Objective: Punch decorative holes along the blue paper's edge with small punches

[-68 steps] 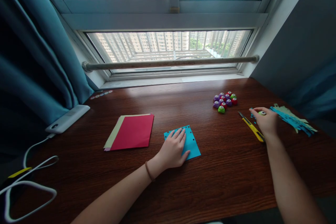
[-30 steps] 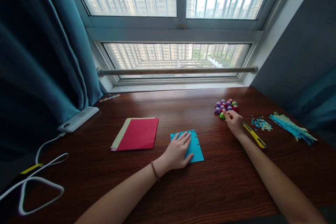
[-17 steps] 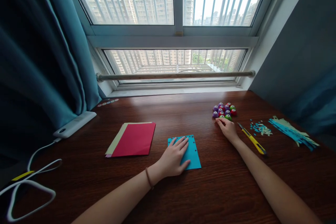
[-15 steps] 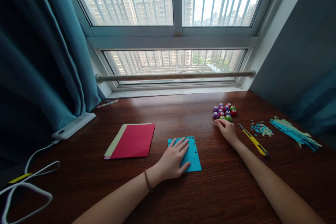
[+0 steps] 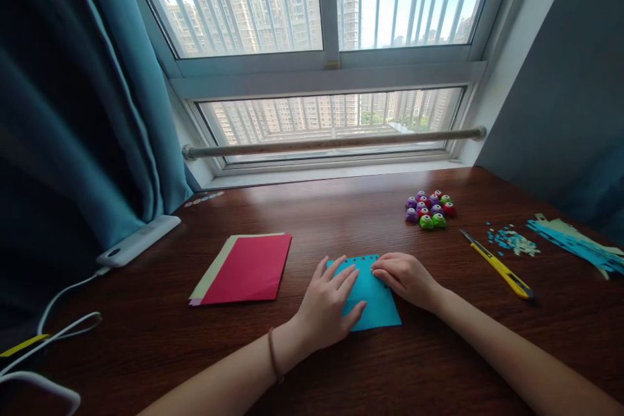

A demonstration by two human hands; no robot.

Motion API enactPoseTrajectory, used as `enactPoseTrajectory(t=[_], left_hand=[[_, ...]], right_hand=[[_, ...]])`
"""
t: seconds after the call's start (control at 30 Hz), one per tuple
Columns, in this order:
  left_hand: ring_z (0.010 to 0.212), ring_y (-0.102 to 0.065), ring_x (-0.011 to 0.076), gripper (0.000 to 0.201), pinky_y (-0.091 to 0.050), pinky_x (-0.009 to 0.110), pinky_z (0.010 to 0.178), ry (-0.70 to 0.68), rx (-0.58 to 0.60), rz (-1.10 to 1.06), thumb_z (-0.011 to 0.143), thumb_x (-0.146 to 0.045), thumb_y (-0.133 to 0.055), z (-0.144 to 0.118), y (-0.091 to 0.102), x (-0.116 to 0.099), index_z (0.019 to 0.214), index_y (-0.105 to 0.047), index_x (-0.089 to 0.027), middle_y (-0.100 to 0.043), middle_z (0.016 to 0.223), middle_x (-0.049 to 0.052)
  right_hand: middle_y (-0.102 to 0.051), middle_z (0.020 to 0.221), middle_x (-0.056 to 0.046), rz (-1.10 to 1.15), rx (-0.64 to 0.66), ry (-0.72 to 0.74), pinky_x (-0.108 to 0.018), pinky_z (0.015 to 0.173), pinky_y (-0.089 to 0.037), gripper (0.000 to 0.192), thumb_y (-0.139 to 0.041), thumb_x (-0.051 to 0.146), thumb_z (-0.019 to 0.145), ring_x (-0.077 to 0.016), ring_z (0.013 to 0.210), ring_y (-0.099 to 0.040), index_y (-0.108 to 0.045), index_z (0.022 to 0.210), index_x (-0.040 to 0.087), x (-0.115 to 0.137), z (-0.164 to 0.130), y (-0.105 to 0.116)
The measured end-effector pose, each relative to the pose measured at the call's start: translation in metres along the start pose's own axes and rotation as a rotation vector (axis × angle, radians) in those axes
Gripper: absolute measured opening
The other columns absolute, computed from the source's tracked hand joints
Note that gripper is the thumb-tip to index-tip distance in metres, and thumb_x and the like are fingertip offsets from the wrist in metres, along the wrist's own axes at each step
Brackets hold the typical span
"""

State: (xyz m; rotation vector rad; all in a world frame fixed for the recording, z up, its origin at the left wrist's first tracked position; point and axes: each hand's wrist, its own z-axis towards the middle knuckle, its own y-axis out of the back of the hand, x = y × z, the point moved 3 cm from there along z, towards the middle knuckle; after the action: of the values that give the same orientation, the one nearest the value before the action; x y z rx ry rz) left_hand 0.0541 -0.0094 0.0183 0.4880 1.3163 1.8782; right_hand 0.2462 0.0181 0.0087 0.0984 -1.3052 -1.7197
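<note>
A small blue paper square [image 5: 375, 302] with punched holes along its far edge lies on the wooden table [image 5: 341, 364]. My left hand [image 5: 331, 302] rests flat on its left part, fingers spread. My right hand [image 5: 402, 276] touches its upper right corner with curled fingers; whether it pinches the paper I cannot tell. A cluster of small purple, red and green punches [image 5: 429, 210] sits beyond my right hand.
A red sheet on a pale green one [image 5: 244, 261] lies to the left. A yellow utility knife [image 5: 500, 265], paper confetti [image 5: 511, 240] and blue and green strips [image 5: 580, 247] lie to the right. A white device [image 5: 136, 240] and cable [image 5: 58, 312] sit at far left.
My right hand put a green punch back in the cluster, then drew back to the blue square's right corner. My left hand stayed on the paper.
</note>
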Motion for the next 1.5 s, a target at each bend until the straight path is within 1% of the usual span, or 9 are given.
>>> enactPoseTrajectory(t=[0.1, 0.2, 0.3, 0.5, 0.67, 0.77, 1.0, 1.3, 1.5], left_hand=[[0.101, -0.059, 0.0259, 0.033, -0.042, 0.045, 0.092, -0.151, -0.085, -0.046, 0.087, -0.032, -0.045, -0.004, 0.001, -0.012, 0.111, -0.056, -0.013, -0.066, 0.102, 0.011], [0.095, -0.061, 0.0220, 0.029, -0.044, 0.040, 0.089, -0.246, -0.030, -0.071, 0.088, -0.032, -0.044, -0.006, 0.000, -0.021, 0.106, -0.057, -0.014, -0.067, 0.098, 0.010], [0.101, -0.058, 0.0231, 0.033, -0.043, 0.040, 0.091, -0.251, 0.047, -0.079, 0.088, -0.036, -0.044, -0.005, -0.002, -0.024, 0.109, -0.055, -0.014, -0.064, 0.106, 0.010], [0.122, -0.044, 0.0237, 0.028, -0.028, 0.042, 0.106, -0.249, 0.139, -0.129, 0.083, -0.027, -0.047, -0.006, -0.012, -0.017, 0.108, -0.054, -0.017, -0.058, 0.120, 0.006], [0.124, -0.042, 0.0236, 0.045, -0.023, 0.042, 0.108, -0.265, 0.201, -0.195, 0.081, -0.036, -0.049, -0.007, -0.019, -0.012, 0.123, -0.047, -0.020, -0.049, 0.133, 0.005], [0.126, -0.039, 0.0228, 0.044, -0.021, 0.042, 0.109, -0.263, 0.235, -0.206, 0.084, -0.035, -0.045, -0.005, -0.014, -0.013, 0.125, -0.045, -0.019, -0.047, 0.135, 0.004], [0.131, -0.032, 0.0243, 0.053, -0.021, 0.043, 0.109, -0.236, 0.349, -0.205, 0.084, -0.035, -0.045, -0.002, -0.011, -0.014, 0.134, -0.036, -0.019, -0.039, 0.141, 0.005], [0.135, -0.026, 0.0227, 0.067, -0.017, 0.046, 0.111, -0.193, 0.315, -0.232, 0.083, -0.030, -0.046, 0.000, -0.011, -0.013, 0.142, -0.018, -0.014, -0.041, 0.138, 0.010], [0.133, -0.029, 0.0214, 0.061, -0.020, 0.046, 0.110, -0.178, 0.343, -0.220, 0.086, -0.028, -0.043, -0.001, -0.012, -0.014, 0.141, -0.021, -0.012, -0.041, 0.137, 0.014]], right_hand=[[-0.069, 0.082, -0.006, -0.109, -0.063, 0.008, -0.028, 0.080, -0.044, 0.035, -0.037, 0.032, 0.096, -0.0185, 0.083, -0.062, -0.066, 0.085, 0.017, -0.004, -0.001, 0.003], [-0.068, 0.074, -0.007, -0.216, -0.124, 0.019, -0.026, 0.073, -0.044, 0.038, -0.036, 0.032, 0.096, -0.0168, 0.074, -0.062, -0.066, 0.079, 0.017, -0.002, -0.001, 0.007], [-0.065, 0.067, -0.007, -0.283, -0.156, 0.084, -0.026, 0.067, -0.041, 0.038, -0.037, 0.032, 0.096, -0.0167, 0.070, -0.060, -0.064, 0.076, 0.016, 0.009, -0.001, 0.009], [-0.055, 0.058, -0.004, -0.201, -0.145, 0.365, -0.029, 0.054, -0.034, 0.045, -0.030, 0.033, 0.096, -0.0158, 0.055, -0.049, -0.055, 0.063, 0.017, 0.065, -0.004, -0.001], [-0.045, 0.045, -0.001, -0.152, -0.146, 0.579, -0.030, 0.044, -0.024, 0.052, -0.032, 0.037, 0.095, -0.0137, 0.043, -0.040, -0.048, 0.049, 0.018, 0.108, -0.016, -0.029], [-0.043, 0.042, 0.000, -0.151, -0.110, 0.608, -0.030, 0.042, -0.019, 0.050, -0.038, 0.039, 0.093, -0.0124, 0.039, -0.036, -0.047, 0.048, 0.018, 0.107, -0.020, -0.042], [-0.052, 0.045, 0.000, -0.166, -0.022, 0.532, -0.029, 0.044, -0.026, 0.042, -0.045, 0.039, 0.089, -0.0124, 0.040, -0.043, -0.050, 0.053, 0.018, 0.087, -0.019, -0.048], [-0.054, 0.049, 0.000, -0.194, -0.016, 0.514, -0.028, 0.043, -0.027, 0.035, -0.047, 0.030, 0.088, -0.0128, 0.044, -0.048, -0.050, 0.055, 0.018, 0.090, -0.018, -0.044], [-0.050, 0.046, 0.001, -0.196, -0.004, 0.570, -0.028, 0.042, -0.026, 0.036, -0.050, 0.032, 0.086, -0.0125, 0.042, -0.044, -0.048, 0.052, 0.019, 0.096, -0.022, -0.049]])
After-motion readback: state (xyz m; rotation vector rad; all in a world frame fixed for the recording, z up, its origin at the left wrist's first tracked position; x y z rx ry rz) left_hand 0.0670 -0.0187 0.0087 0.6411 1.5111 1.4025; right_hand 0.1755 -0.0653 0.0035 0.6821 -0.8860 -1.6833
